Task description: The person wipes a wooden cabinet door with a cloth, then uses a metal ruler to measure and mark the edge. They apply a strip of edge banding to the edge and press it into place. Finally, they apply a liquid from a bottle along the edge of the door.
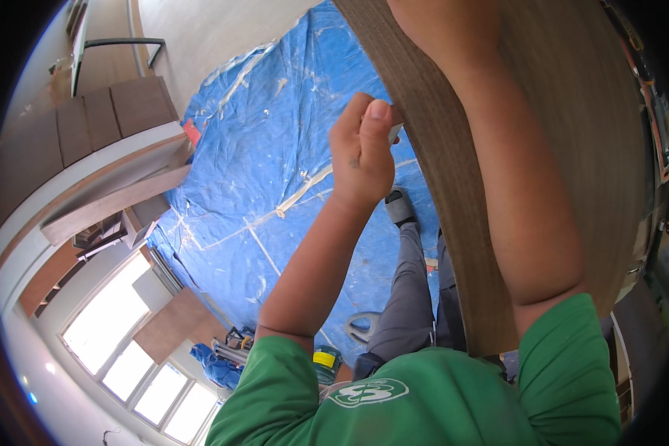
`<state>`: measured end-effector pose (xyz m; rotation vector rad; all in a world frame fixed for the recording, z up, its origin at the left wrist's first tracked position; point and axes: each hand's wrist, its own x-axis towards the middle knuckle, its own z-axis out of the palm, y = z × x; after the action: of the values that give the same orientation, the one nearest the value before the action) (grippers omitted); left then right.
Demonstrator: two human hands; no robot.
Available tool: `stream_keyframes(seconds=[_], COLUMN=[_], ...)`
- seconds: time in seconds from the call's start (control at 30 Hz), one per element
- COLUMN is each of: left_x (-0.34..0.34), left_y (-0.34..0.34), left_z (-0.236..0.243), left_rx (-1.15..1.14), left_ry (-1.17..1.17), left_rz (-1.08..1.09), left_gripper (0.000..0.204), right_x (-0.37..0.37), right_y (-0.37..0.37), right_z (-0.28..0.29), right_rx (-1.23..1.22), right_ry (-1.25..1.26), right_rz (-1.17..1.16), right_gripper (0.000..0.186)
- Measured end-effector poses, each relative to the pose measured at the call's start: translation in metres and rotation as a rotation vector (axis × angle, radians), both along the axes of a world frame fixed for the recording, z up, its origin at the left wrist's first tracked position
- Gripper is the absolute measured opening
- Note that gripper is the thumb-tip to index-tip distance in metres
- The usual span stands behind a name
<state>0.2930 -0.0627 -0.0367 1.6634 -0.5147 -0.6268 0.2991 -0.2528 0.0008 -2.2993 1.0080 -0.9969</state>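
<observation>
A long wood-grain panel stretches from the top of the view down along my right side. My left hand is closed in a fist beside the panel's left edge, thumb up. A small pale bit shows past its fingers, too little of it to name. My right hand is above the panel's face near the top rim. Its fingers are cut off by the picture's edge, so I cannot see whether they touch or grip anything.
A blue tarp with tape and pale stains covers the floor under my slippered foot. Brown boards are at the left, near a loose plank. A green-and-yellow container stands close by my legs. Tools line the far right.
</observation>
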Motion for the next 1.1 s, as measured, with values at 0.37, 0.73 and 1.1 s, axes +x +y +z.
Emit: stream_keyframes(seconds=[0.37, 0.73, 1.1], left_x=[-0.001, -0.009, 0.022], left_y=[0.019, 0.005, -0.011], left_z=[0.011, 0.055, 0.057], left_rx=[0.057, 0.223, 0.29], left_ry=[0.064, 0.319, 0.203], left_rz=[-0.098, -0.029, -0.055], left_gripper=[0.037, 0.045, 0.038], right_x=[-0.004, 0.001, 0.002], right_y=[0.006, -0.002, 0.003], right_z=[0.007, -0.005, 0.004], right_rx=[0.035, 0.0, -0.015], right_ry=[0.007, -0.03, 0.002], right_rz=[0.001, 0.03, 0.001], right_gripper=[0.032, 0.033, 0.031])
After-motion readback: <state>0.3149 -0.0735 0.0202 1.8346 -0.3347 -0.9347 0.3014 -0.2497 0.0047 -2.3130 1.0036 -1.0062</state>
